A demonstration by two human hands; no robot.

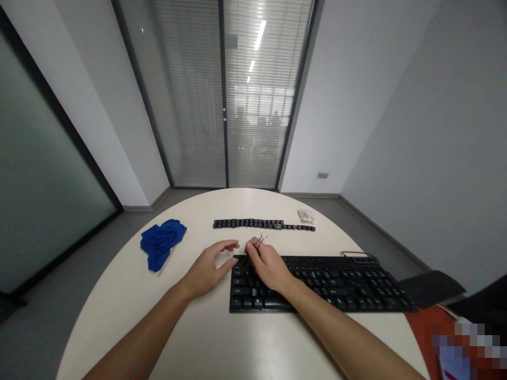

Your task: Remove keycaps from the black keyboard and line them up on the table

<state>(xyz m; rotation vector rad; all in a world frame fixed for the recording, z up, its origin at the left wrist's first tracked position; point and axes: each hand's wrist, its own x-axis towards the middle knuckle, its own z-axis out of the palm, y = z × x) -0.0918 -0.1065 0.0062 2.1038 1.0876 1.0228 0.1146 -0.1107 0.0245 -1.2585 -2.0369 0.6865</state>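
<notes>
A black keyboard (325, 285) lies on the round pale table (202, 338). Over its upper left part, my right hand (269, 264) is closed on a thin wire tool (260, 239), whose two bent prongs stick out above the fingers. Just left of the keyboard is my left hand (209, 266), thumb and fingers apart, with nothing between them. Its thumb tip is close to the keyboard's top left corner. Beyond both hands, loose black keycaps (249, 224) form a long row. The left part of that row is thicker than the right.
A crumpled blue cloth (160, 243) lies at the left, beside a thin pale strip (168, 261). A small clear bag (306, 215) rests near the far right edge. The keyboard's cable (356, 253) loops behind it. A dark chair part (431, 288) stands past the right edge.
</notes>
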